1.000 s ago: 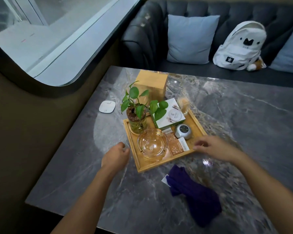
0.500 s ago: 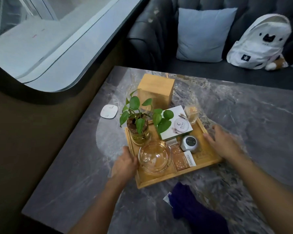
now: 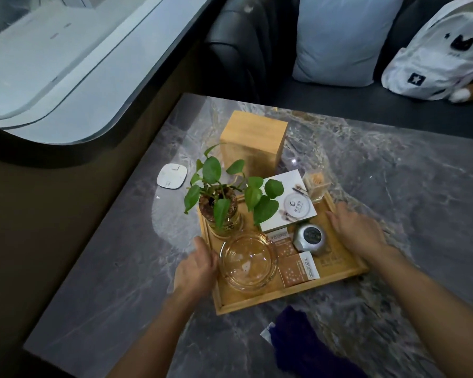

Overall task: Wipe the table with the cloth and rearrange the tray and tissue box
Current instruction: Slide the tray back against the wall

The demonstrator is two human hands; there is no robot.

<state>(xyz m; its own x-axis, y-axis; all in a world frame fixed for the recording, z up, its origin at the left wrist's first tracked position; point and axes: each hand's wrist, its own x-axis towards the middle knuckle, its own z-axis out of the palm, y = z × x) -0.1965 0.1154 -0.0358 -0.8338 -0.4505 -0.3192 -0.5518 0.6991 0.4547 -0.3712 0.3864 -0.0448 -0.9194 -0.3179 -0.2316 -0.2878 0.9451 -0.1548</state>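
Note:
A wooden tray [image 3: 281,297] sits on the grey marble table [image 3: 410,186], loaded with a potted plant [image 3: 224,211], a glass ashtray [image 3: 247,264], a white box, a round silver gadget and small brown packets. My left hand [image 3: 195,267] grips the tray's left rim. My right hand [image 3: 355,227] holds the right rim. Just behind the tray stands a wooden tissue box [image 3: 253,143]. The dark purple cloth [image 3: 306,347] lies crumpled on the table in front of the tray, untouched.
A white square coaster [image 3: 172,176] lies left of the tray near the table's left edge. A small glass toothpick jar [image 3: 316,185] stands at the tray's back right corner. Behind the table is a dark sofa with a blue cushion [image 3: 344,39] and a white backpack [image 3: 437,50].
Both hands reached from the tray's front corners onto its left and right rims and took hold. The view has shifted, so the cloth now sits lower.

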